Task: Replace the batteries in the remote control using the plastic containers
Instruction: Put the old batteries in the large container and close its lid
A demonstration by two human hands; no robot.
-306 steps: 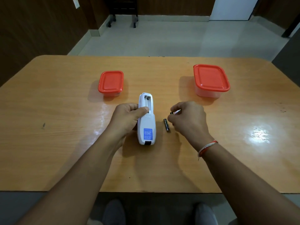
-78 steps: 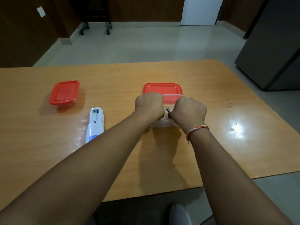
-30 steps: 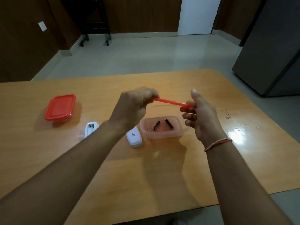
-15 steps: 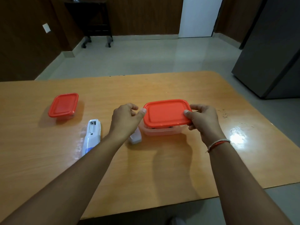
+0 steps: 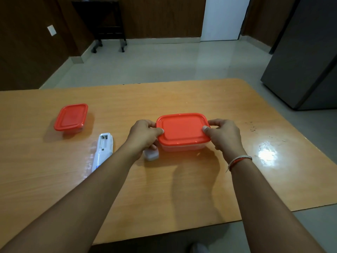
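A clear plastic container with a red lid [image 5: 182,129] stands in the middle of the wooden table [image 5: 182,189]. My left hand [image 5: 143,136] grips the lid's left edge and my right hand [image 5: 223,135] grips its right edge, thumbs on top. The container's contents are hidden under the lid. A white remote control [image 5: 103,149] lies face down to the left, its battery bay uncovered and empty. The white battery cover [image 5: 151,155] lies beside the container, partly under my left hand. A smaller red-lidded container [image 5: 71,117] sits shut at the far left.
The table's right edge and front edge are close by. A dark grey cabinet [image 5: 308,57] stands on the floor to the right. A black wheeled stand [image 5: 107,24] is against the far wall.
A second ago both hands held the lid above the open container with two batteries inside. The lid now sits on the container, pressed at both ends.
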